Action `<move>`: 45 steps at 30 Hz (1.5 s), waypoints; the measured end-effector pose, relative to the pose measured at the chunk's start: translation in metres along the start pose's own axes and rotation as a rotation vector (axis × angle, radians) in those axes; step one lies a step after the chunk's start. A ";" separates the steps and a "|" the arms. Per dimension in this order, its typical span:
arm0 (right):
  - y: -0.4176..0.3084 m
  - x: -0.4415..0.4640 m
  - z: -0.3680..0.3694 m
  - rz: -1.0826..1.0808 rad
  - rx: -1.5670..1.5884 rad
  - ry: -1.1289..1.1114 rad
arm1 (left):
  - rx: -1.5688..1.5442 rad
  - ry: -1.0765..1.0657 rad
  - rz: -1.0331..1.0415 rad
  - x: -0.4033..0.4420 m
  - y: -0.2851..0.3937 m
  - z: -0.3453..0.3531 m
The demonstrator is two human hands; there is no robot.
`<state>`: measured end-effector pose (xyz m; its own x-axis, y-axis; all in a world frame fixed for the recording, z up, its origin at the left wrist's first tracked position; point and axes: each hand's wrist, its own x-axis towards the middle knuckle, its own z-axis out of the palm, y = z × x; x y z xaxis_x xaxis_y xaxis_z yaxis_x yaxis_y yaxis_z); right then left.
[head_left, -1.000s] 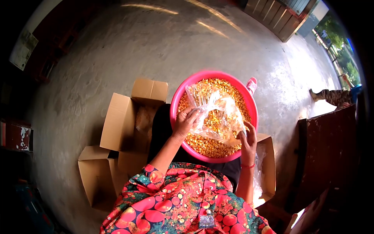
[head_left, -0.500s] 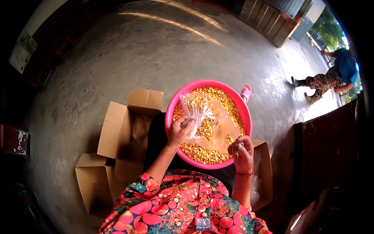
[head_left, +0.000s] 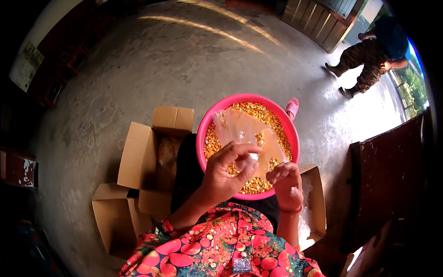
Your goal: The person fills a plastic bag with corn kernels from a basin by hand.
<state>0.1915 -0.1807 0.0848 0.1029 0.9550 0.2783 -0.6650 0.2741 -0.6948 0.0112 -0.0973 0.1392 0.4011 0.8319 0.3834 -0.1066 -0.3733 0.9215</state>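
A clear plastic bag (head_left: 237,127) lies spread over loose yellow corn kernels (head_left: 254,186) in a pink basin (head_left: 201,134) on my lap. Above the bag's near part, my left hand (head_left: 226,174) has its thumb and forefinger curved with a gap between them. Its fingertips are blurred, with a white bright spot that I cannot make out. My right hand (head_left: 288,187) is at the bag's right corner, its fingers loosely bent and the thumb apart from them. Those fingertips meet the bag's edge; whether any film is caught behind them is hidden.
Open cardboard boxes (head_left: 134,159) stand at my left, one with clear plastic inside. Another box (head_left: 317,203) with plastic film is at my right. A pink shoe (head_left: 292,108) shows beyond the basin. A person (head_left: 369,55) walks near the doorway, by a wooden door (head_left: 314,23).
My left hand has let go of the bag and moved right and nearer. My right hand's thumb has spread from its fingers. The bag has settled flatter. The person has moved into the room.
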 end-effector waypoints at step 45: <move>-0.019 0.008 -0.012 0.010 -1.245 0.142 | 0.410 -0.090 0.195 -0.014 -0.116 0.016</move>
<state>0.2140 -0.1770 0.0919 0.2320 0.9402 0.2494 0.4758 0.1140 -0.8721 0.0326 -0.0722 0.0264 0.4882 0.6978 0.5242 0.1732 -0.6661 0.7255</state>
